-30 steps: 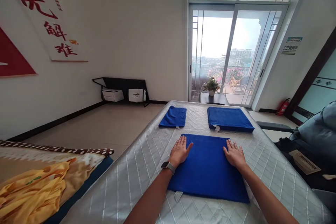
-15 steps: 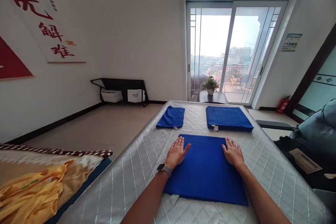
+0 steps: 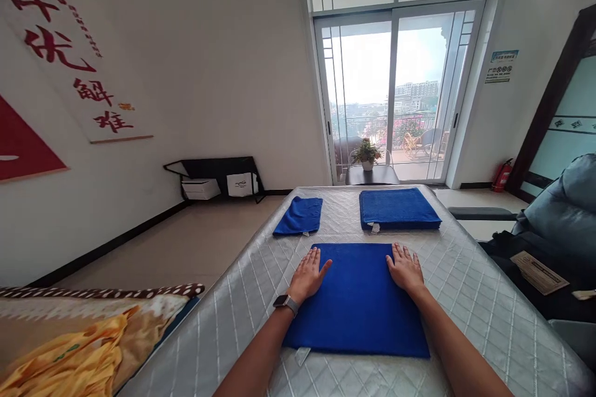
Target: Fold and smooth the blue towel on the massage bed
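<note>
A blue cloth lies flat in front of me, squared into a near rectangle, with a white tag at its near left edge. My left hand, a watch on its wrist, rests open on the cloth's far left corner, thumb pointing inward. On the far right corner lies my right hand, also open with fingers stretched out. Beyond them, a neat stack of folded blue cloths sits at the right, and a smaller, rumpled blue cloth at the left.
All the cloths lie on a silver quilted mattress. Yellow fabric is heaped on bedding at the lower left. A potted plant stands on a chair before the glass doors. A dark armchair is at the right.
The camera view has shifted slightly, so the room appears a little lower and turned. Both hands stay flat on the same corners of the cloth.
</note>
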Demonstrator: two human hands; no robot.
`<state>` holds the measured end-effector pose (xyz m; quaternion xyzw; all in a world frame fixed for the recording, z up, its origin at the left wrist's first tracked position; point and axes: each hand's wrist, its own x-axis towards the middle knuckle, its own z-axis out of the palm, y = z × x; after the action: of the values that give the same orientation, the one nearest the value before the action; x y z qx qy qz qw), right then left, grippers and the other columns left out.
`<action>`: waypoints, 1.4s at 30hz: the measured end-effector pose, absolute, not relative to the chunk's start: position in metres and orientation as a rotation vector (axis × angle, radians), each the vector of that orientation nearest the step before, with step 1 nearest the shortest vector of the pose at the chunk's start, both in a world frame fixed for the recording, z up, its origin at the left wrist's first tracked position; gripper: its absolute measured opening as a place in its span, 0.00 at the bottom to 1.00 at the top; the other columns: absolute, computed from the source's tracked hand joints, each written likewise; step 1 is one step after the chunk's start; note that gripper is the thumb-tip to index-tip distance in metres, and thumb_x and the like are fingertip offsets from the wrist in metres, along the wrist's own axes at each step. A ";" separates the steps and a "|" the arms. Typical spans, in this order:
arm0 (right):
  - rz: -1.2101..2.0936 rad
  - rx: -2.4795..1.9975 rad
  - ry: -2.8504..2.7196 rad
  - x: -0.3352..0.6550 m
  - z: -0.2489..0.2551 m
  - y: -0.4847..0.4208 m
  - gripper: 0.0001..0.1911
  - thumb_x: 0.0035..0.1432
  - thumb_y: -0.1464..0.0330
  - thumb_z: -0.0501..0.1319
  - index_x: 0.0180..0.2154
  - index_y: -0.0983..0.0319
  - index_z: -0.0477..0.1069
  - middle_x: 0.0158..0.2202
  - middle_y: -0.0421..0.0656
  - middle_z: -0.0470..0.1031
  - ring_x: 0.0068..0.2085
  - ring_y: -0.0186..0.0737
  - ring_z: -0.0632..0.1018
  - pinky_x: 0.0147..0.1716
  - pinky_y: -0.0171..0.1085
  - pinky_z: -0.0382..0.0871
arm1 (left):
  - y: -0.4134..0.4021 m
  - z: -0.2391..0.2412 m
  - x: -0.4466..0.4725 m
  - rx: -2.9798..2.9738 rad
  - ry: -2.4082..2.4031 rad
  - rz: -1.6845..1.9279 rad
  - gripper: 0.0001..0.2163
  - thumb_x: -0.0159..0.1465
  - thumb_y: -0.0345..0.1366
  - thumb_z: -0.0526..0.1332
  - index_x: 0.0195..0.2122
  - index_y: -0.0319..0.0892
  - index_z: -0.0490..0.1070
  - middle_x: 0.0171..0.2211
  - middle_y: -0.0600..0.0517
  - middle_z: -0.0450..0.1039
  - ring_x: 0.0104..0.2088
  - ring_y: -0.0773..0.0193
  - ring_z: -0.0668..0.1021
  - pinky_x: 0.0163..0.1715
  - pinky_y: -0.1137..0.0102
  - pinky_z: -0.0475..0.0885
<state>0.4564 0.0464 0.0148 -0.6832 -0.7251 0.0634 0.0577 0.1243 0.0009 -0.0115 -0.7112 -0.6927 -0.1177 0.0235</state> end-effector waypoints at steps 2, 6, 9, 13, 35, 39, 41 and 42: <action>0.203 -2.068 -2.189 0.456 0.015 0.046 0.35 0.71 0.54 0.38 0.74 0.61 0.42 0.75 0.40 0.41 0.74 0.44 0.45 0.70 0.50 0.31 | 0.001 -0.009 0.124 -2.219 -2.141 -0.320 0.41 0.71 0.61 0.34 0.71 0.30 0.54 0.71 0.35 0.53 0.71 0.49 0.57 0.68 0.53 0.56; 0.216 -2.064 -2.172 0.456 0.013 0.046 0.35 0.71 0.55 0.39 0.74 0.61 0.42 0.75 0.41 0.41 0.74 0.44 0.45 0.70 0.50 0.30 | 0.005 -0.003 0.130 -2.150 -2.152 -0.267 0.43 0.70 0.62 0.34 0.70 0.29 0.55 0.70 0.32 0.53 0.71 0.45 0.57 0.67 0.49 0.57; 0.219 -2.054 -2.164 0.455 0.012 0.046 0.35 0.71 0.55 0.39 0.74 0.62 0.43 0.75 0.41 0.41 0.74 0.44 0.45 0.70 0.50 0.30 | 0.012 0.002 0.158 -2.165 -2.057 -0.331 0.41 0.72 0.60 0.35 0.70 0.29 0.54 0.70 0.32 0.53 0.71 0.44 0.57 0.67 0.49 0.58; 0.219 -2.045 -2.161 0.455 0.013 0.045 0.35 0.71 0.56 0.39 0.73 0.63 0.43 0.75 0.41 0.42 0.74 0.45 0.44 0.71 0.52 0.31 | 0.024 0.006 0.232 -2.525 -1.777 -0.404 0.33 0.75 0.53 0.35 0.73 0.38 0.50 0.71 0.38 0.54 0.71 0.52 0.57 0.67 0.52 0.59; 0.167 -2.045 -2.192 0.456 0.011 0.047 0.35 0.71 0.55 0.39 0.73 0.61 0.44 0.75 0.40 0.43 0.74 0.46 0.46 0.71 0.52 0.32 | 0.049 0.000 0.256 -2.451 -1.953 -0.461 0.36 0.73 0.57 0.33 0.72 0.39 0.53 0.71 0.42 0.57 0.72 0.52 0.57 0.70 0.52 0.53; 0.168 -2.041 -2.186 0.457 0.011 0.047 0.35 0.71 0.55 0.38 0.74 0.61 0.44 0.75 0.39 0.43 0.74 0.45 0.45 0.71 0.51 0.31 | 0.045 -0.002 0.216 -2.371 -2.031 -0.416 0.38 0.72 0.58 0.32 0.71 0.35 0.54 0.71 0.41 0.57 0.72 0.51 0.56 0.70 0.53 0.53; 0.166 -2.044 -2.196 0.457 0.011 0.047 0.35 0.71 0.56 0.38 0.74 0.61 0.43 0.75 0.40 0.42 0.74 0.45 0.45 0.70 0.51 0.31 | 0.043 -0.003 0.196 -2.339 -2.061 -0.403 0.38 0.72 0.58 0.32 0.71 0.36 0.54 0.70 0.41 0.57 0.71 0.51 0.57 0.69 0.52 0.53; 0.169 -2.047 -2.201 0.457 0.011 0.047 0.35 0.71 0.56 0.38 0.74 0.61 0.43 0.75 0.40 0.42 0.74 0.45 0.45 0.70 0.51 0.31 | 0.042 -0.003 0.186 -2.324 -2.077 -0.399 0.38 0.72 0.58 0.32 0.71 0.36 0.54 0.70 0.40 0.57 0.71 0.52 0.57 0.69 0.52 0.53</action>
<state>0.4569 0.0471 0.0108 -0.6786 -0.7295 0.0559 0.0657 0.1865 0.0416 -0.0033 -0.7395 -0.6610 -0.1270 -0.0004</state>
